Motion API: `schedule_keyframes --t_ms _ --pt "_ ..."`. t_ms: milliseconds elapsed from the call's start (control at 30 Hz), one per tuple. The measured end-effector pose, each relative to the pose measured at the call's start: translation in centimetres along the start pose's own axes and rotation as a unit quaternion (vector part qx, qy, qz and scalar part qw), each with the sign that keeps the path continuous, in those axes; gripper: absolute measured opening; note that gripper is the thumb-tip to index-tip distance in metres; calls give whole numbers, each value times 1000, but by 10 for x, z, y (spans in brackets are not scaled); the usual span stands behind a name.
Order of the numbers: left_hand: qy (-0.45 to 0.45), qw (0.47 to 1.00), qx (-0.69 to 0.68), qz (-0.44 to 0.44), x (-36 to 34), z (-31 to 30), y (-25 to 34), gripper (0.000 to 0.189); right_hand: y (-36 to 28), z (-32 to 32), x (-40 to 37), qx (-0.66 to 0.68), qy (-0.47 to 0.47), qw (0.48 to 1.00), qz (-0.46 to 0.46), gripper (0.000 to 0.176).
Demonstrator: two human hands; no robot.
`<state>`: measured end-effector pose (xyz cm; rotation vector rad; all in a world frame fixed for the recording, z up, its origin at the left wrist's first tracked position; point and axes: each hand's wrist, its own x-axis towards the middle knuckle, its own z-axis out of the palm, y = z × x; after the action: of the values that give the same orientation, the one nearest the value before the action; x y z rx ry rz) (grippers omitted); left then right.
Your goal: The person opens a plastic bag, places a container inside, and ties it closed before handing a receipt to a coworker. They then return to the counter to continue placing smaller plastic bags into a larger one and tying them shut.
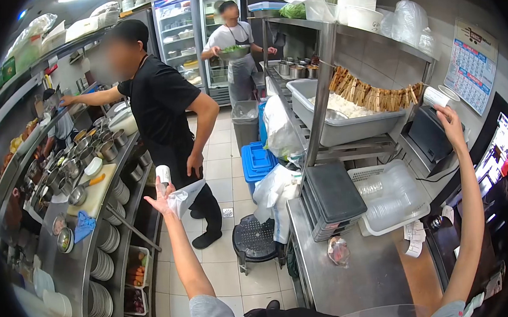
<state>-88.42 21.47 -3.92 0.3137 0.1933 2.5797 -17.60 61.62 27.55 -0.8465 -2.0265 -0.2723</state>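
My left hand (160,201), raised at the centre left, holds a small white roll (162,174) upright by its lower end, the thumb stuck out to the side. A crumpled white, filmy sheet or bag (186,197) hangs from the same hand. On the far right, my right hand (450,122) reaches up with its fingertips on a white paper roll (435,97). That roll sits at the top of a black boxy machine (432,131), beside a round pale rim (449,92).
A steel table (357,281) carries black drawers (332,197) and a white basket (393,196) of plastic containers. Above stands a grey tub (352,125) with skewers. A black stool (255,238) is on the floor. One person (165,111) reaches left; another (233,48) carries a bowl.
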Motion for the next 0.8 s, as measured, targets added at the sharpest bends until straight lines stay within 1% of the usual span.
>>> schedule_keyframes --t_ms 33,133,167,200,233,300,333,400,433,467,533,567,600,667,700,800 --pt "-2 1000 -6 -8 0 0 2 94 -20 -6 0 -28 1 998 -55 21" --pt "-37 998 -21 -37 0 -4 3 94 -86 -43 -2 -132 -68 978 -145 11" --pt "-40 998 -13 -43 1 -7 4 93 -103 -51 -6 -11 -110 991 -80 16" --pt "-43 998 -5 -50 3 -9 5 93 -124 -62 -10 -48 -103 989 -97 19" --pt "-6 999 6 -42 5 -6 3 93 -145 -75 -13 -86 -97 985 -112 22" --pt "-32 998 6 -55 5 -7 -1 94 -159 -99 -21 -160 -89 973 -139 31" --pt "-41 997 7 -62 8 -11 -1 94 -165 -111 -23 -184 -96 969 -136 41" --pt "-93 992 -12 -88 17 -21 -1 95 -168 -134 -29 -193 -83 969 -126 51" --pt "-83 994 10 -67 23 -26 -2 95 -171 -148 -31 -206 -102 967 -108 56" --pt "-2 997 76 -28 19 -11 -9 95 -165 -157 -35 -236 -71 958 -147 53" --pt "-113 989 42 -84 44 -46 -3 95 -170 -182 -42 -257 -76 953 -138 51" --pt "-23 995 73 -65 36 -25 -9 95 -171 -195 -45 -295 -89 943 -125 50" --pt "-114 988 52 -87 44 -30 -11 95 -166 -205 -50 -323 -73 933 -142 50" --pt "-292 948 4 -129 67 -57 -11 95 -176 -224 -59 -366 -66 914 -159 51" --pt "-129 986 48 -94 63 -47 -13 95 -174 -231 -63 -361 -64 918 -154 53" --pt "-40 993 91 -56 52 -18 -28 93 -180 -252 -76 -382 -97 911 -121 56"
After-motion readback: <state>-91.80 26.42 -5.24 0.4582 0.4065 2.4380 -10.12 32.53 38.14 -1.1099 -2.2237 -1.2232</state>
